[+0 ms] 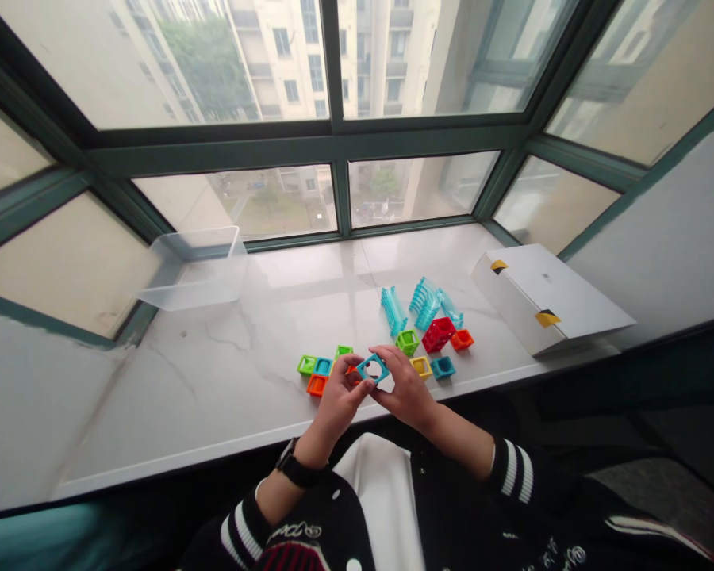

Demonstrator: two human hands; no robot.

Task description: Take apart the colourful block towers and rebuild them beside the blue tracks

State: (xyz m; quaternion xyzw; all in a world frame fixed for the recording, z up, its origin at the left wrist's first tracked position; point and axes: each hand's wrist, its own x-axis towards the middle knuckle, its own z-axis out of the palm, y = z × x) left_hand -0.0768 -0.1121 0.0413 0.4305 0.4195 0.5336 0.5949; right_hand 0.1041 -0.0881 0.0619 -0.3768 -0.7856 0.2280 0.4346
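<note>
Between my two hands, just above the front of the sill, is a blue toy block (364, 367) with a round hole in its face. My left hand (340, 390) grips it from the left, and my right hand (408, 386) from the right. Left of my left hand lie a green block (307, 365), a light blue block (323, 365) and an orange block (317, 385). Another green block (344, 350) is partly hidden behind that hand. Beyond my right hand are a green block (408, 342), a yellow block (421, 367) and a teal block (443, 367).
Red blocks (439, 335) and an orange block (462, 339) lie farther right. Behind them are clear blue track pieces (425, 301). A clear plastic bin (199, 277) stands at the back left. A white box (553, 293) sits at the right, and windows border the marble sill (226, 381).
</note>
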